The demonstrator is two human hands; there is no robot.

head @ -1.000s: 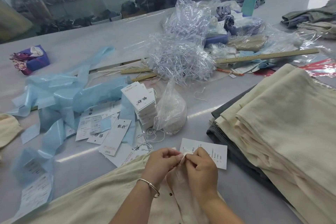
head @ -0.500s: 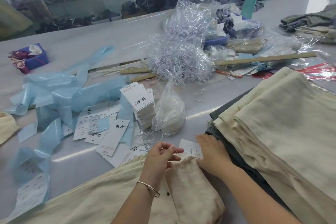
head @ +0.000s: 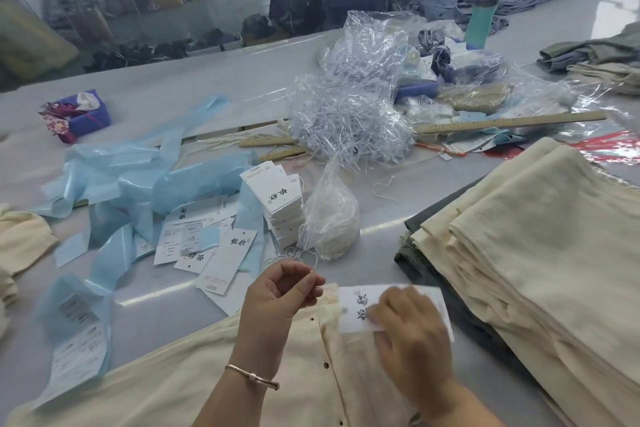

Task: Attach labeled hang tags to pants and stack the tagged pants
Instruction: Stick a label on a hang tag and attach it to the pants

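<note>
Cream pants (head: 180, 378) with dark buttons lie across the near table edge. My left hand (head: 280, 295) hovers over their waistband with fingertips pinched together, apparently on a thin white string. My right hand (head: 408, 329) grips a white hang tag (head: 353, 308) with black characters, lying at the waistband. A stack of white hang tags (head: 277, 198) stands further back, with loose tags (head: 221, 253) beside it. A pile of folded cream pants (head: 540, 253) sits at the right on dark grey ones (head: 426, 267).
Light blue plastic strips (head: 131, 184) litter the left. A clear bag of string (head: 329, 222) stands beside the tag stack. Clear plastic fasteners (head: 346, 121), wooden rulers (head: 512, 121), a teal bottle (head: 483, 17) and a purple box (head: 83, 114) lie further back.
My hands separated from the waistband. The right hand went right to the tag and now holds it face up, showing black characters. The left hand stays pinched above the waistband.
</note>
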